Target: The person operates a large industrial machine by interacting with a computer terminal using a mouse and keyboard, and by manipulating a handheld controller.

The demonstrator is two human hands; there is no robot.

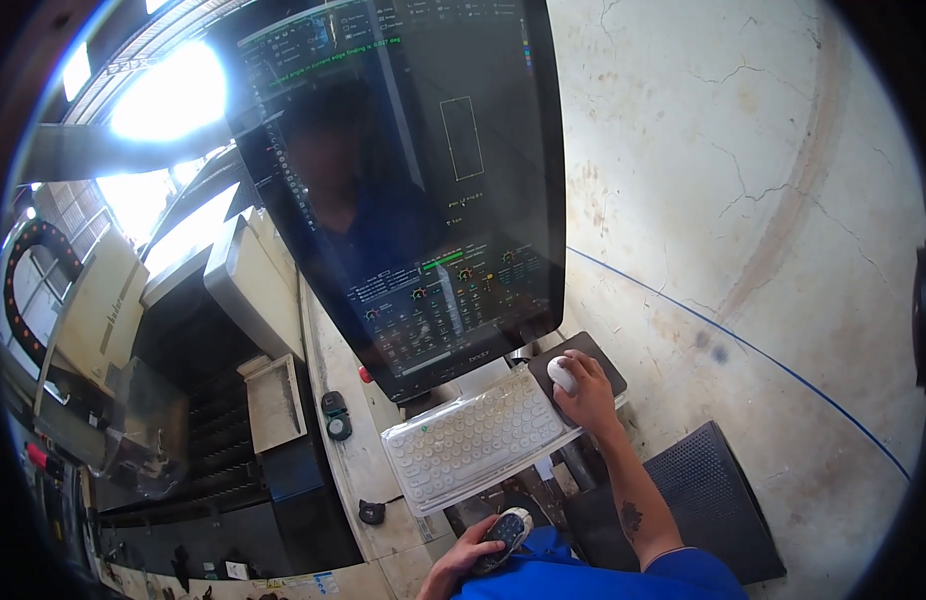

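My right hand rests on a white computer mouse that sits on a dark mouse pad. Beside it to the left lies a white keyboard with round keys under a clear cover, on a small shelf. Above them stands a large dark monitor showing control graphics and a reflection of a person. My left hand is low against my body, wrapped around a small dark handheld remote with buttons.
A beige machine housing and dark machine bed lie to the left, with a round knob panel. Cracked concrete floor with a blue line spreads right. A black ribbed floor mat lies near my right arm.
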